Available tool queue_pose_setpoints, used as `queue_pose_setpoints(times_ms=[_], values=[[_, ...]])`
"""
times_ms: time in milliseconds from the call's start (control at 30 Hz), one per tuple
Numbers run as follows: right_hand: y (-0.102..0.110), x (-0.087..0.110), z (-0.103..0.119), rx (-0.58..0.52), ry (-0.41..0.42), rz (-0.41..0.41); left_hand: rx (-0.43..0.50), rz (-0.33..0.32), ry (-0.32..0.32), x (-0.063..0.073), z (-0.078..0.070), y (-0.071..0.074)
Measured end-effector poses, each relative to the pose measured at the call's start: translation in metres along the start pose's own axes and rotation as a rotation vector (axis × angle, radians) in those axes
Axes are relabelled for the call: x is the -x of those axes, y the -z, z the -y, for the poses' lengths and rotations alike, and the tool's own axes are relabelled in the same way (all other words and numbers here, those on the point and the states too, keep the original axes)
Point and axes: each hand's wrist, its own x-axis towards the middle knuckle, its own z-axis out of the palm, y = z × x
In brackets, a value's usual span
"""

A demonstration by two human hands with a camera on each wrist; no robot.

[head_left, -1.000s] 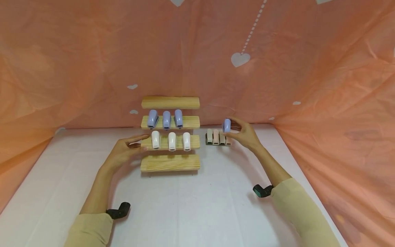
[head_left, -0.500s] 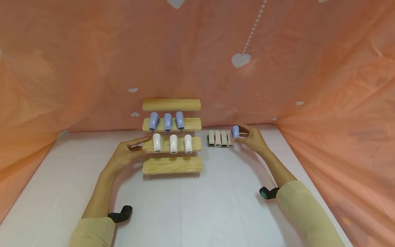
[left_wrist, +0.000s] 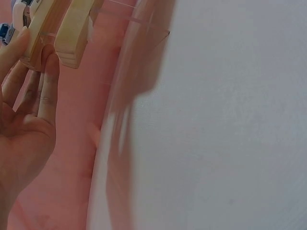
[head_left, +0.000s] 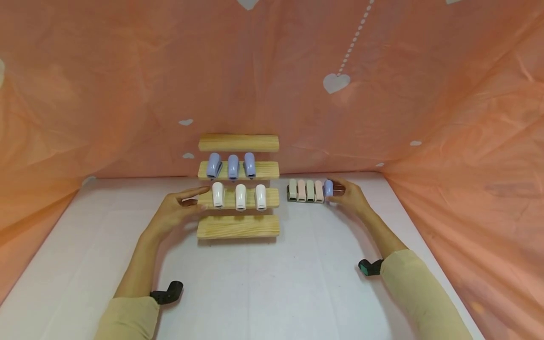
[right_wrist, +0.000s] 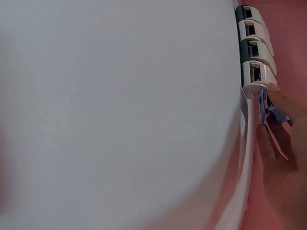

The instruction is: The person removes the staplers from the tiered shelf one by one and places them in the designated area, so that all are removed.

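My right hand (head_left: 352,197) pinches a small purple stapler (head_left: 328,188) at the right end of a row of small staplers on the table. The row alternates pale green (head_left: 310,190) and pink (head_left: 318,191); in the right wrist view the purple stapler (right_wrist: 276,114) sits close beside the end pink one (right_wrist: 259,74), partly hidden by the fingers. My left hand (head_left: 172,212) grips the left end of a wooden shelf board (head_left: 229,197), thumb over it and fingers beneath. Three white staplers (head_left: 240,196) stand on that board. Three purple staplers (head_left: 233,166) are on the board above.
The tiered rack's top board (head_left: 238,142) and bottom board (head_left: 238,227) carry nothing. A white cloth (head_left: 272,293) covers the table. Behind and at the sides hangs an orange sheet (head_left: 289,94) with white hearts.
My right hand has brought the purple stapler from above the row's right end, out to the right and down beside the end pink stapler. The left hand keeps its grip on the board.
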Motion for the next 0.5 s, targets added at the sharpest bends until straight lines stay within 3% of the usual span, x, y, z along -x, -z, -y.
queue_pose_setpoints(times_ms=[167, 300, 500], values=[[-0.0027, -0.0003, -0.0053, 0.053, -0.012, -0.002, -0.009, -0.003, 0.034, 0.0006, -0.0003, 0.0005], [-0.0059, -0.0016, -0.0075, -0.016, -0.015, 0.016, -0.012, -0.007, 0.061, 0.0006, 0.0009, 0.0002], [-0.0091, -0.0031, -0.0081, -0.064, -0.01, 0.018, -0.001, -0.004, 0.043, 0.0001, 0.0014, 0.0004]])
